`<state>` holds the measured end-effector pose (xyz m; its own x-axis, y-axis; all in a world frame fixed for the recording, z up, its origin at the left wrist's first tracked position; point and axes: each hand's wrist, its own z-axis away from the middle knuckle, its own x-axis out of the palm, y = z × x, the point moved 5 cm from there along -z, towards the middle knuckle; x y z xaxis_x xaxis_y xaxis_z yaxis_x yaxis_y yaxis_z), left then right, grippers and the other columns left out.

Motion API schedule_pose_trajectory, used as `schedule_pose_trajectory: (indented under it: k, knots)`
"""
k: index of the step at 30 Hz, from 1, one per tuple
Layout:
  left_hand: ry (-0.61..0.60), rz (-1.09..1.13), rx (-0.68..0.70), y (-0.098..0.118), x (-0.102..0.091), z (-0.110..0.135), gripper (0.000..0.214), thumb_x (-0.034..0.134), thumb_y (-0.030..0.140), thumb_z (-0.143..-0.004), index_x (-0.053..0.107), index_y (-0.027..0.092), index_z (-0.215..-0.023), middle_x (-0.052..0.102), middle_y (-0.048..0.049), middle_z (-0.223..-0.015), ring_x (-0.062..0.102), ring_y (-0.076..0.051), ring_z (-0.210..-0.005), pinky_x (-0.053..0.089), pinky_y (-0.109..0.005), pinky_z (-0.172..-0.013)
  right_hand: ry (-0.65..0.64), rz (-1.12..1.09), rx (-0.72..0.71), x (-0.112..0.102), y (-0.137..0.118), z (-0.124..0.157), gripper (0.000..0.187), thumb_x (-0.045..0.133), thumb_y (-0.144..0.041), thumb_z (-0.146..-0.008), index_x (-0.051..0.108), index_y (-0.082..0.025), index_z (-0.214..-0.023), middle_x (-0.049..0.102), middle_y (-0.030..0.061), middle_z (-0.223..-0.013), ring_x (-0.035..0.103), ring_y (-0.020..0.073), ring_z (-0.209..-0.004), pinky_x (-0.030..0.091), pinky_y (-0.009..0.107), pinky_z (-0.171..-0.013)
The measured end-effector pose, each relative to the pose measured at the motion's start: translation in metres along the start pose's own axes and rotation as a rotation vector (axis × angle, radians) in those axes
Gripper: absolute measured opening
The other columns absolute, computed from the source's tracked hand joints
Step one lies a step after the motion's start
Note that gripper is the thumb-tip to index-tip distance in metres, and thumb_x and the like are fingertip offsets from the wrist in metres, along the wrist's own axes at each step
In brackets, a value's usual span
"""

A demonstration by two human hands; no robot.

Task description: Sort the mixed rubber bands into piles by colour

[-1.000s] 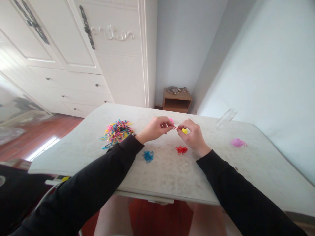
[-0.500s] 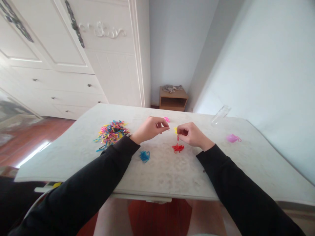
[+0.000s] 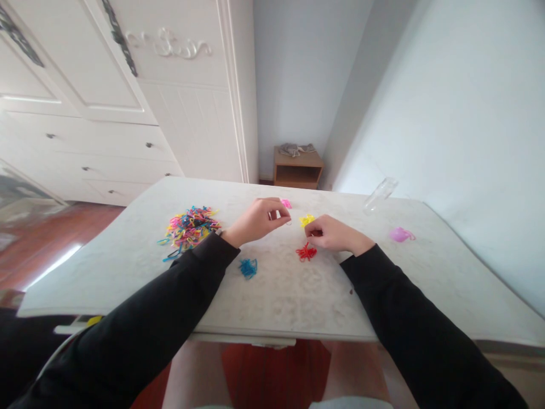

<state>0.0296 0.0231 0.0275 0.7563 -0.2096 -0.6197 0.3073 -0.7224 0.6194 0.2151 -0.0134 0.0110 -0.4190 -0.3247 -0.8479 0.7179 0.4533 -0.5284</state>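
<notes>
My left hand (image 3: 259, 219) hovers over the white table (image 3: 276, 289) with thumb and forefinger pinched; what they hold is too small to see. My right hand (image 3: 330, 233) rests closed on the table, its fingertips at the small red pile of rubber bands (image 3: 305, 252). A yellow pile (image 3: 306, 220) lies between the hands, a pink pile (image 3: 286, 203) just beyond my left fingers, and a blue pile (image 3: 248, 267) near my left wrist. A large mixed heap of coloured bands (image 3: 189, 228) lies to the left.
A clear plastic bottle (image 3: 380, 194) lies on its side at the table's far right, a purple pile (image 3: 401, 234) near it. Behind stand a white wardrobe with drawers (image 3: 128, 113) and a small wooden bedside table (image 3: 297, 167). The wall runs along the right.
The hands, joined around a red band, have separated. My right hand has dropped to the red pile with the band; my left stays pinched. The yellow pile now shows.
</notes>
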Motion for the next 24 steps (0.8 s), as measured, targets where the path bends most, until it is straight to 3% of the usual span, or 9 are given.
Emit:
schedule_pose_trajectory:
  k: [8,16,21,24]
  knots:
    - [0.004,-0.015,0.007,0.0015,0.0005,0.0009,0.011,0.07,0.024,-0.088,0.073,0.017,-0.08,0.069,-0.0024,-0.08,0.06,-0.009,-0.063,0.047,-0.021,-0.061,-0.064,0.053,0.042,0.0011,-0.0005,0.002,0.014,0.056,-0.01,-0.068,0.054,-0.019,-0.058,0.048,-0.0055,-0.055,0.042,0.0116,-0.055,0.027,0.03,-0.057]
    - [0.0,-0.018,0.007,0.002,0.0007,0.0012,0.01,0.07,0.023,-0.087,0.073,0.017,-0.08,0.069,-0.0021,-0.079,0.06,-0.009,-0.062,0.047,-0.022,-0.06,-0.048,0.084,0.043,-0.0018,-0.0024,0.0025,0.024,0.058,-0.013,-0.071,0.045,-0.019,-0.052,0.038,-0.0058,-0.051,0.035,0.0104,-0.052,0.022,0.032,-0.055]
    - [-0.008,-0.033,0.016,0.0022,0.0014,0.0016,0.009,0.069,0.021,-0.087,0.073,0.017,-0.079,0.069,-0.0017,-0.079,0.06,-0.009,-0.062,0.046,-0.022,-0.06,0.014,0.095,0.075,-0.0032,-0.0031,0.0022,0.02,0.057,-0.015,-0.074,0.051,-0.019,-0.056,0.044,-0.0052,-0.052,0.038,0.0105,-0.052,0.025,0.031,-0.056]
    - [-0.013,-0.042,0.017,0.0023,0.0021,0.0018,0.009,0.069,0.021,-0.087,0.073,0.017,-0.079,0.069,-0.0016,-0.078,0.06,-0.009,-0.062,0.046,-0.022,-0.06,-0.026,0.04,0.05,0.0004,-0.0056,0.0013,0.019,0.055,-0.015,-0.076,0.053,-0.019,-0.057,0.047,-0.0046,-0.052,0.039,0.0107,-0.051,0.026,0.03,-0.055]
